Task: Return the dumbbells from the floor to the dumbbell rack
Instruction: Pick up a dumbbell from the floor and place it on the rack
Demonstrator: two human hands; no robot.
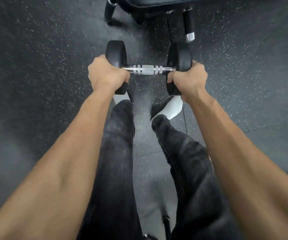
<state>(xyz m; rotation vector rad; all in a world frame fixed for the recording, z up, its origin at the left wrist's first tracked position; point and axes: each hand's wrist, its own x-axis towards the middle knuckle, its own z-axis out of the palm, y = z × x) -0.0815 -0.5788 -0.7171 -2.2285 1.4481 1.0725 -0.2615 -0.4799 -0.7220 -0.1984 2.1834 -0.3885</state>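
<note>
Black rubber heads of one dumbbell point(148, 69) are gripped from above: left hand point(106, 74) and right hand point(187, 77), fingers curled round each. Both forearms reach straight down.

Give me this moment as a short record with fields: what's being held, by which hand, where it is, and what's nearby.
held thing: dumbbell, black heads, chrome knurled handle
left hand: grips the left head
right hand: grips the right head
handle: bare between the hands, roughly level
below: speckled dark floor, dark trouser legs, white shoe
ahead: black bench frame with a chrome-tipped roller
dumbbell rack: not in view
</note>
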